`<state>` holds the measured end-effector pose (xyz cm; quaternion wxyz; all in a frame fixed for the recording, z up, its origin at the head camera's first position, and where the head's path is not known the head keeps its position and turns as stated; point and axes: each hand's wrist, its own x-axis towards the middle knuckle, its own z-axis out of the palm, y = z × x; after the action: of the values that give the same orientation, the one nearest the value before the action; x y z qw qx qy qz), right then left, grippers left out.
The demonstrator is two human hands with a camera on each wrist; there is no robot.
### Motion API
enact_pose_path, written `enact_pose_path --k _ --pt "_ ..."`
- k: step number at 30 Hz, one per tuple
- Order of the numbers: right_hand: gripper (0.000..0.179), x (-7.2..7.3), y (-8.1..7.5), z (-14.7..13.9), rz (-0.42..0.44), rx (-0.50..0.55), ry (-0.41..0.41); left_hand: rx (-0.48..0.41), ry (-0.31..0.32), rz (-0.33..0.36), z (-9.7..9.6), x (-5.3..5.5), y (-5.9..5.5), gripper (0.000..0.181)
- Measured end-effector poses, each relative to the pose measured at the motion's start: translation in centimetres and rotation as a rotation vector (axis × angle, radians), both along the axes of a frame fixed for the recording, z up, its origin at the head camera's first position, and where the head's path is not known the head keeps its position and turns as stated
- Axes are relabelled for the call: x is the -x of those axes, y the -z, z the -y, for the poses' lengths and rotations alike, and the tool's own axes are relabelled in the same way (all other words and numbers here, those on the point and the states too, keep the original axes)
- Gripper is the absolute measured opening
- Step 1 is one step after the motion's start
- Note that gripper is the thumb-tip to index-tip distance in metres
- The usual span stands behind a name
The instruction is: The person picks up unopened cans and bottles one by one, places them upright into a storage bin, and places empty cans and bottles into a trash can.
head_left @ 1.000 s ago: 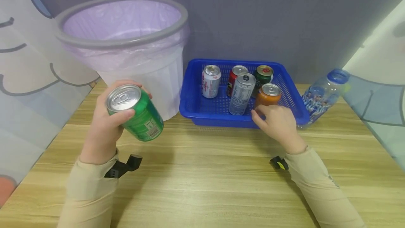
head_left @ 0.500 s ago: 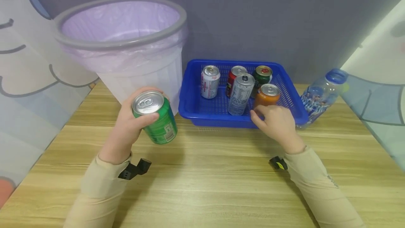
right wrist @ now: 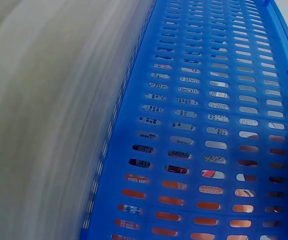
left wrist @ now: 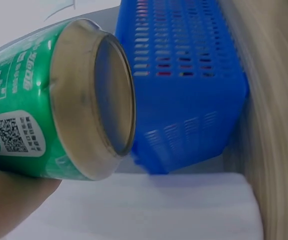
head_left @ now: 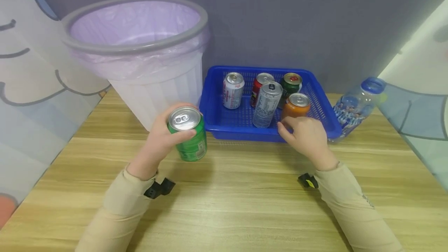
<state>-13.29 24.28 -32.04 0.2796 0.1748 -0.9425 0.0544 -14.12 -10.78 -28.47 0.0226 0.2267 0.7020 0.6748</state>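
Observation:
My left hand (head_left: 164, 135) grips a green can (head_left: 191, 143) round its side, thumb at the front, above the table in front of the bin. In the left wrist view, the green can's (left wrist: 23, 105) bare metal base faces the basket. My right hand (head_left: 308, 139) lies over the front rim of a blue basket (head_left: 224, 133), fingers loosely bent beside an orange can (head_left: 296, 108) and partly hiding it. Also upright in the basket are a tall silver-grey can (head_left: 266, 106), a white-and-silver can (head_left: 233, 92), a red can (head_left: 257, 88) and a dark green can (head_left: 290, 84).
A white bin (head_left: 164, 84) with a grey rim and purplish liner stands behind my left hand, left of the basket. At the basket's right leans a clear bottle (head_left: 357, 104) with a blue cap. The wooden table (head_left: 245, 205) extends toward me; a grey wall rises behind.
My left hand has carried the green can rightward and slightly down, toward the basket's left front corner, turning it more upright. The right hand has stayed at the rim.

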Motion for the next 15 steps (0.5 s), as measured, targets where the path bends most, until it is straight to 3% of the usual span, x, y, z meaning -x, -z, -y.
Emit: enact_pose_path --k 4,15 --pt "0.025 -0.2 0.1 0.0 0.021 0.006 0.010 0.049 -0.003 0.004 -0.8 0.0 0.3 0.049" --pt "0.030 -0.1 0.1 0.0 0.008 0.015 0.010 0.056 -0.028 0.022 -1.9 0.1 -0.2 0.054"
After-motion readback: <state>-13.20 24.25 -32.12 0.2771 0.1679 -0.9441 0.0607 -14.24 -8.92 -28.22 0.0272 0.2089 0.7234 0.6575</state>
